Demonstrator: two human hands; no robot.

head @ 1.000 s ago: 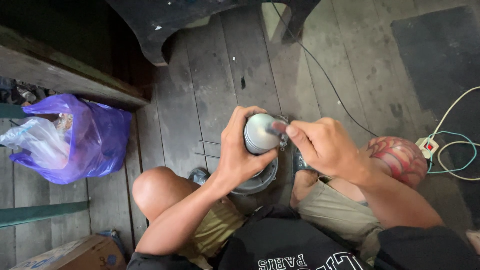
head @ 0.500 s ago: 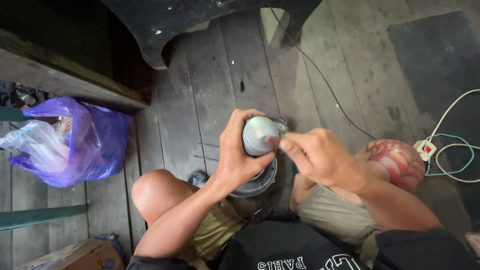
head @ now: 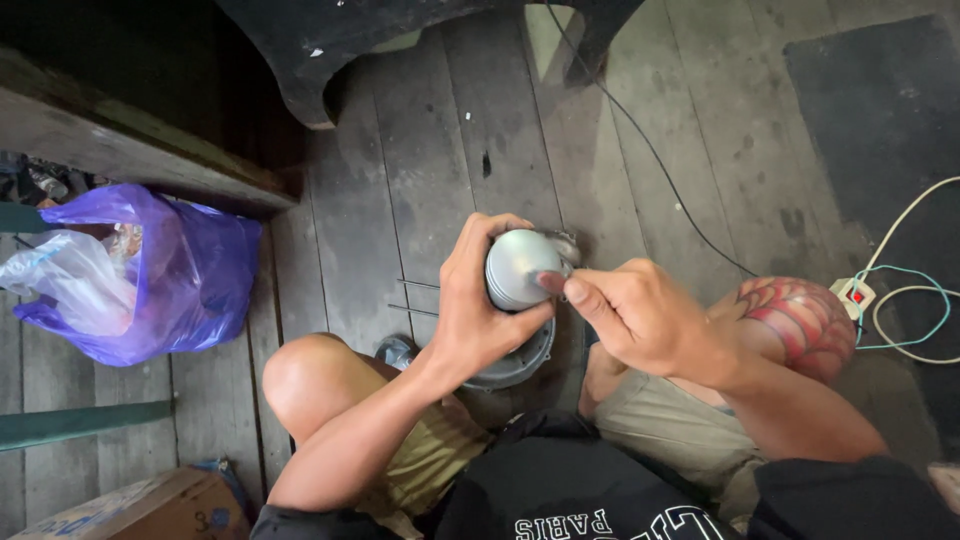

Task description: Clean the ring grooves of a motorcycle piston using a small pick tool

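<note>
- Weathered wooden plank floor [head: 420, 150], person seated on it, knees up.
- Left hand [head: 478, 310] wrapped round a grey metal cylinder part [head: 515, 265], gripping its side.
- Right hand [head: 640, 315] right of the cylinder, fingertips pressed together at its rim; what they pinch can't be told.
- Round grey base [head: 520, 365] directly under the cylinder.
- Work looks mid-way: part not yet set down.
- Purple plastic bag [head: 150, 275] far left of cylinder; power strip [head: 855, 295] with cables far right.

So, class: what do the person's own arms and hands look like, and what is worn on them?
Both forearms are bare, with no gloves, rings or watch visible on the left hand or right hand. A dark sleeve covers the right upper arm only at the frame's bottom edge.
</note>
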